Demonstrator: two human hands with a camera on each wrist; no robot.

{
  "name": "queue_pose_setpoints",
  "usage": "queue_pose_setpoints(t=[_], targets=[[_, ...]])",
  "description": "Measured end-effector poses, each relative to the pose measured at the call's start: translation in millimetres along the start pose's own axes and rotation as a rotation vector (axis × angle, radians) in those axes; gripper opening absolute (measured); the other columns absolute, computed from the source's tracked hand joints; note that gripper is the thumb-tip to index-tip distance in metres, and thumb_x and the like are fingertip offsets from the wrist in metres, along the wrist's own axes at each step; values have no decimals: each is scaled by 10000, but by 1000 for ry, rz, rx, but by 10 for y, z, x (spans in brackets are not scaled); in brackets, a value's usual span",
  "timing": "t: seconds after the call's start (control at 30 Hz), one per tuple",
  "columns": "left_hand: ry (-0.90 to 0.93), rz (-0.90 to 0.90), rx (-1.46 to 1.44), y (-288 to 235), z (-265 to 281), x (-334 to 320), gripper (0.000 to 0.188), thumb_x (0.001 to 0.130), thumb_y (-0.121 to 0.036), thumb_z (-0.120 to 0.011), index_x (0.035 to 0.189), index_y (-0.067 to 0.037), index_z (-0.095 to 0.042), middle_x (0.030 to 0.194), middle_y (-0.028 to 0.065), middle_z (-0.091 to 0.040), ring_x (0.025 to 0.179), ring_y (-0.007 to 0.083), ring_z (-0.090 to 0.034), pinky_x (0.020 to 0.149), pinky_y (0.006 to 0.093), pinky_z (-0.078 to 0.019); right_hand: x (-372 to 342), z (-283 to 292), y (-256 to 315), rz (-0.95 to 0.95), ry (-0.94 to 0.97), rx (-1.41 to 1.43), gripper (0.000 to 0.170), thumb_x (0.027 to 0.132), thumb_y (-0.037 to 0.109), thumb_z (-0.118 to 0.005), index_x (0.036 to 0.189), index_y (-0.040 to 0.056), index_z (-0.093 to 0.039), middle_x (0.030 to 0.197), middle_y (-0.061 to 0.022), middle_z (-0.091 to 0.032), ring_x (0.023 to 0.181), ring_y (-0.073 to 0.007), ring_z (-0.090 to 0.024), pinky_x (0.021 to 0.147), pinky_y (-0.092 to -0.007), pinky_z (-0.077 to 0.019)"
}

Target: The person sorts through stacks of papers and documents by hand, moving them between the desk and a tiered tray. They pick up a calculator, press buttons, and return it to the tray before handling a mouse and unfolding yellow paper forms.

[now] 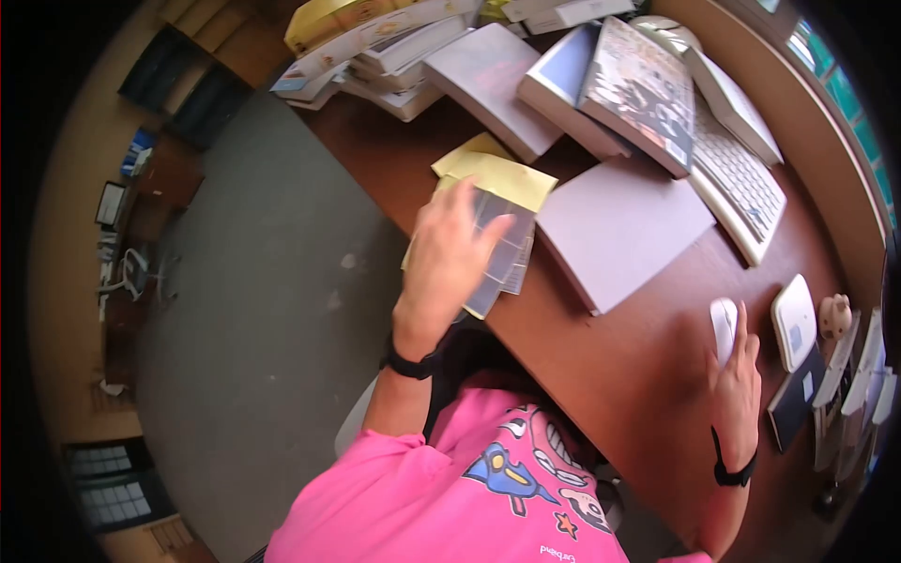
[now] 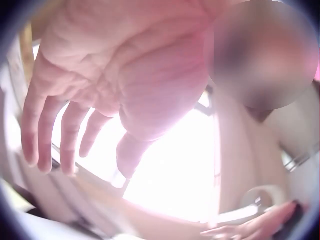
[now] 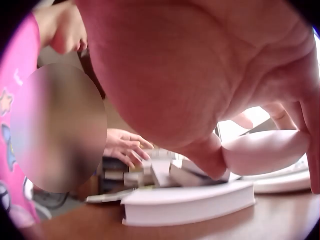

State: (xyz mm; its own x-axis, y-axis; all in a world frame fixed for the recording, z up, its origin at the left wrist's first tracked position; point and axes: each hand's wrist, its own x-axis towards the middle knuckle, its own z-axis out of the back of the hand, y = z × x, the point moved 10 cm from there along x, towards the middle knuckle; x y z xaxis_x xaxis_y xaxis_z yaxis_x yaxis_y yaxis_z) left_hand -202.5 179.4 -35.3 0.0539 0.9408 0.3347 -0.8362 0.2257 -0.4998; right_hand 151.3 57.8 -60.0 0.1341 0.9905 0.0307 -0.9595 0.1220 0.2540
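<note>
In the head view my left hand [image 1: 446,258] hovers over a small pile of yellow paper [image 1: 511,180] and dark, gridded sheets [image 1: 507,244] at the desk's near edge. Its fingers are loosely spread; the left wrist view shows the palm [image 2: 125,65] with nothing in it. On the right, my right hand [image 1: 737,394] grips a white computer mouse [image 1: 723,327]. The right wrist view shows that mouse [image 3: 267,152] between the thumb and the fingers. Left of the mouse lies a thick, pale closed book [image 1: 624,230].
Books and boxes [image 1: 497,84] are heaped along the far end of the desk, a comic-covered one [image 1: 643,94] on top. A white keyboard [image 1: 737,178] stands by the wall. Beyond the right hand are a white rounded device [image 1: 794,324], a dark notebook [image 1: 796,399] and a small figurine [image 1: 834,316].
</note>
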Motion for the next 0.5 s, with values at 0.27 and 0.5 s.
queue_pose_setpoints(t=[0.27, 0.5], targets=[[315, 907, -330, 1701, -261, -997, 711, 847, -578, -619, 1113, 79, -557, 833, 134, -671, 757, 230, -672, 733, 327, -536, -140, -329, -415, -228, 80, -102, 742, 884, 124, -592, 1497, 141, -175, 1070, -219, -476, 842, -449, -593, 688, -497, -483], [-106, 463, -435, 1094, 111, -653, 150, 938, -118, -580, 937, -2, -486, 754, 58, -625, 660, 85, -565, 576, 249, -457, -164, -330, -431, -214, 77, -102, 786, 861, 246, -646, 1490, 132, -189, 1122, -202, -487, 894, -427, -598, 713, -495, -493]])
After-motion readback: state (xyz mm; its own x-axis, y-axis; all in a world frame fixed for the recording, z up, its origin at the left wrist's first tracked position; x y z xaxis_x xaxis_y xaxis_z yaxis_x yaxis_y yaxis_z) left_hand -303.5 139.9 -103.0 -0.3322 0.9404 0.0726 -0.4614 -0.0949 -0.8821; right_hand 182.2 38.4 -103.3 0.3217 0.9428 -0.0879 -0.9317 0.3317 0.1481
